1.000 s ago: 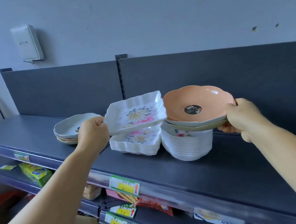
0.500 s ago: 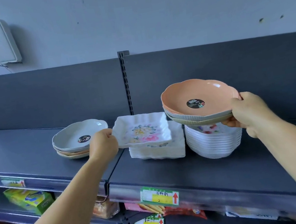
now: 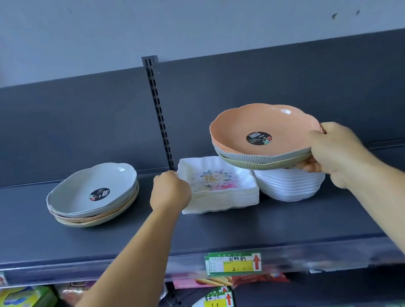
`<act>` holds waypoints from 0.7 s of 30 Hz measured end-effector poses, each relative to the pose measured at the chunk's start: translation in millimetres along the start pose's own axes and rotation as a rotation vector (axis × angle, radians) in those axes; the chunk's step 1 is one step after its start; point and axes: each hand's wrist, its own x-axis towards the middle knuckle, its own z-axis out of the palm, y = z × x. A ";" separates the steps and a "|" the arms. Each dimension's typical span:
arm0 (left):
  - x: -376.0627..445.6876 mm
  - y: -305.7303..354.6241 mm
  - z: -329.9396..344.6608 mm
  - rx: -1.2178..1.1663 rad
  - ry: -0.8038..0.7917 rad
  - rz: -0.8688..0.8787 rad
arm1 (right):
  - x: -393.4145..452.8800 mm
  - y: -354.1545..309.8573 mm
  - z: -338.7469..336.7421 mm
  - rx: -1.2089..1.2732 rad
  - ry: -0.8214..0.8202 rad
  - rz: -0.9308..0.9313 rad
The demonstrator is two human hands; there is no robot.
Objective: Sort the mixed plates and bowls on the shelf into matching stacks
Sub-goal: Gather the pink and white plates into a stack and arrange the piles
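My right hand grips a small pile of scalloped plates, orange on top with grey and beige beneath, held just above a stack of white bowls. My left hand holds the left edge of a white square floral dish, which now lies on the stack of matching square dishes. Further left on the shelf stands another pile of scalloped plates with a grey one on top.
The dark shelf has a back panel and an upright slotted post behind the dishes. Price tags line its front edge. Packaged goods, including a green box, fill the lower shelves.
My left hand lowered the square floral dish onto the square stack. My right hand kept the scalloped plates lifted over the white bowls. The camera view shifted right.
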 end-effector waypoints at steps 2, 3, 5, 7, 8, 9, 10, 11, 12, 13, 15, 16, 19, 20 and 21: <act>-0.7 -4.4 5.6 0.030 -0.013 -0.001 | -0.5 1.1 0.6 -0.001 -0.003 -0.004; 0.0 -8.2 8.6 0.040 -0.008 0.011 | -0.5 1.5 1.7 -0.003 -0.011 -0.011; 1.2 -13.4 11.9 0.045 0.008 0.026 | 0.2 1.6 6.1 -0.009 -0.037 -0.024; 1.3 -10.6 8.2 -0.024 0.065 0.051 | 1.3 0.9 12.2 -0.007 -0.069 -0.028; -1.5 -5.5 3.0 -0.084 0.086 0.061 | 1.6 0.2 15.7 -0.004 -0.087 -0.031; -2.8 -1.2 -1.6 -0.172 0.118 0.090 | 1.8 -1.0 19.3 0.001 -0.108 -0.037; -5.8 4.7 -7.4 -0.289 0.121 0.106 | 1.5 -2.7 23.0 0.007 -0.129 -0.045; -8.0 9.5 -12.3 -0.407 0.112 0.122 | 1.3 -4.4 27.1 0.012 -0.151 -0.054; -12.3 15.2 -17.8 -0.505 0.082 0.117 | 1.1 -6.1 31.3 0.019 -0.174 -0.065; -16.0 18.8 -22.5 -0.568 0.036 0.119 | 0.8 -8.0 36.2 0.024 -0.196 -0.074; -24.1 23.7 -31.4 -0.611 0.039 0.146 | -0.3 -11.9 47.0 0.019 -0.231 -0.091; -26.0 25.4 -36.5 -0.602 0.060 0.133 | -0.7 -13.6 52.7 0.013 -0.246 -0.104; -23.7 18.5 -50.5 -0.542 0.142 0.085 | -4.2 -18.5 72.7 0.006 -0.311 -0.142; -22.5 13.3 -55.9 -0.537 0.162 0.064 | -6.0 -19.7 80.1 0.009 -0.340 -0.150; -21.9 8.0 -61.9 -0.536 0.177 0.041 | -7.9 -20.5 88.3 0.008 -0.372 -0.158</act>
